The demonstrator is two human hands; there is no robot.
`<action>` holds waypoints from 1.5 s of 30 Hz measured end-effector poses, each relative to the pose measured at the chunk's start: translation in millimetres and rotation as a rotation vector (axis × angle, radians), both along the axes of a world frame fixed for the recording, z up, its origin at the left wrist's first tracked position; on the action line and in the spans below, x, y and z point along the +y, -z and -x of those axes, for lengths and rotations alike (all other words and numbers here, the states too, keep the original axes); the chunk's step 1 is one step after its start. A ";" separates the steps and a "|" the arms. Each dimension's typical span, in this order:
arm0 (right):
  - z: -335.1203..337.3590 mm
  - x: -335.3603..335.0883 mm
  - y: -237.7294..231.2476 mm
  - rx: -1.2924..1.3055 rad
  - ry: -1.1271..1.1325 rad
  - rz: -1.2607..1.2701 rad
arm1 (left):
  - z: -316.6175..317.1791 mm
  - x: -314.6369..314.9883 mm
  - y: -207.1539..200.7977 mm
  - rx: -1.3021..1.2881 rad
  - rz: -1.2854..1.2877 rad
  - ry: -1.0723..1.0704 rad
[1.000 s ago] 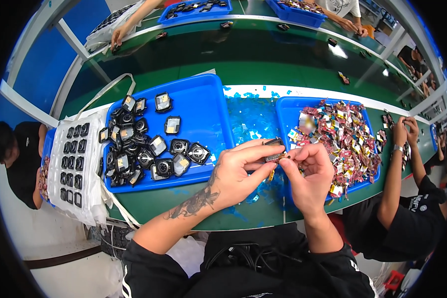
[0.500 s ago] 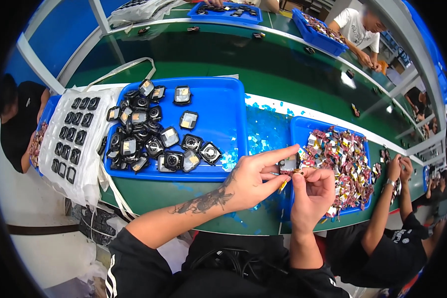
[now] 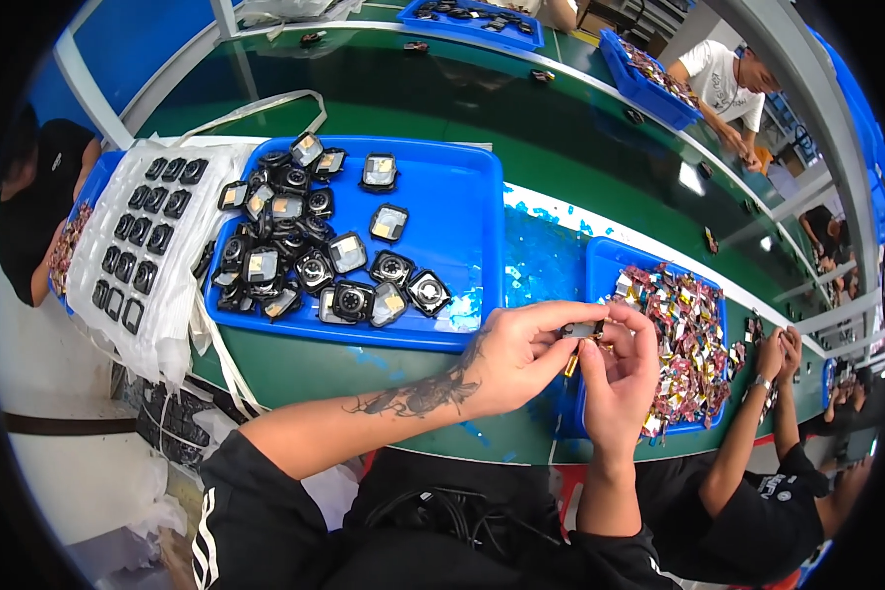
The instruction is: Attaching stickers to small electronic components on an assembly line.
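My left hand [image 3: 521, 356] and my right hand [image 3: 619, 382] meet in front of me, fingers closed around one small dark electronic part [image 3: 581, 330]. A narrow yellow strip [image 3: 571, 365] hangs below it; fingers hide much of the rest. To the left, a blue tray [image 3: 462, 162] bears a heap of black smartwatch cases [image 3: 315, 268], some with pale rectangular inner faces up, others showing a round back. On the right, close to my right hand, a second blue tray [image 3: 600, 258] is piled with small reddish, white and yellow flex-circuit parts [image 3: 683, 339].
Left of the trays, a white padded sheet [image 3: 93, 231] carries rows of black watch frames [image 3: 140, 232]. Blue film scraps [image 3: 539, 256] litter the green bench. Beyond it runs a green conveyor [image 3: 452, 103] with scattered small parts. Co-workers sit right [image 3: 772, 501], left [image 3: 54, 177] and across [image 3: 728, 84].
My hands have drawn closer together around the part, and my left index finger, stretched out before, now bends over it. The whole view has shifted slightly.
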State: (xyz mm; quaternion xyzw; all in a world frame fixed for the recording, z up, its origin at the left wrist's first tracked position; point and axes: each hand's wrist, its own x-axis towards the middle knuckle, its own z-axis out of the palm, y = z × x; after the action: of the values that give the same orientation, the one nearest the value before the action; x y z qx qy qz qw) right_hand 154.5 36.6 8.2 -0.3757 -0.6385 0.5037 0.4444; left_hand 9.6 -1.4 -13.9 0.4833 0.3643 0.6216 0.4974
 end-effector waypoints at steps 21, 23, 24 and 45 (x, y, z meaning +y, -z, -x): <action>56.2 274.8 32.3 -0.896 0.191 -0.287 | 108.6 -0.9 -43.3 1.516 0.073 -0.222; 52.0 267.1 26.5 -0.887 0.298 -0.308 | 100.1 10.3 -44.8 1.340 -0.170 -0.456; 49.9 263.1 21.7 -0.892 0.302 -0.302 | 91.8 15.6 -45.5 1.227 -0.228 -0.573; -3.4 29.0 -49.2 -0.247 -0.344 -0.094 | 32.0 9.4 -13.2 0.014 0.161 -0.088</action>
State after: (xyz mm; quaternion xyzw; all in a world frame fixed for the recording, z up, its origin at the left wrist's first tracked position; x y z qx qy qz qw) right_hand 157.9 65.5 57.3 -0.2990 -0.7654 0.4921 0.2875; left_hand -22.5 8.0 -0.7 0.4297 0.4372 0.6081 0.5044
